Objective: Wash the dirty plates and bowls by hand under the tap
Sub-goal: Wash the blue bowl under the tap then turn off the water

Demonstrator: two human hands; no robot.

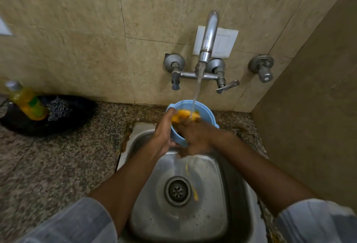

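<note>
A light blue bowl (205, 111) is held tilted over the steel sink (216, 167), under the running tap (209, 35). My left hand (164, 132) grips the bowl's left rim. My right hand (193, 136) presses a yellow sponge (183, 116) into the bowl, where the stream of water lands. Yellowish water runs from the bowl down toward the drain (177, 191). The lower part of the bowl is hidden behind my hands.
A yellow dish-soap bottle (27, 101) and a steel scrubber (59, 109) lie in a dark dish (77, 115) on the speckled granite counter (58, 165) at the left. Tap handles (227, 86) jut from the tiled wall. A side wall stands close on the right.
</note>
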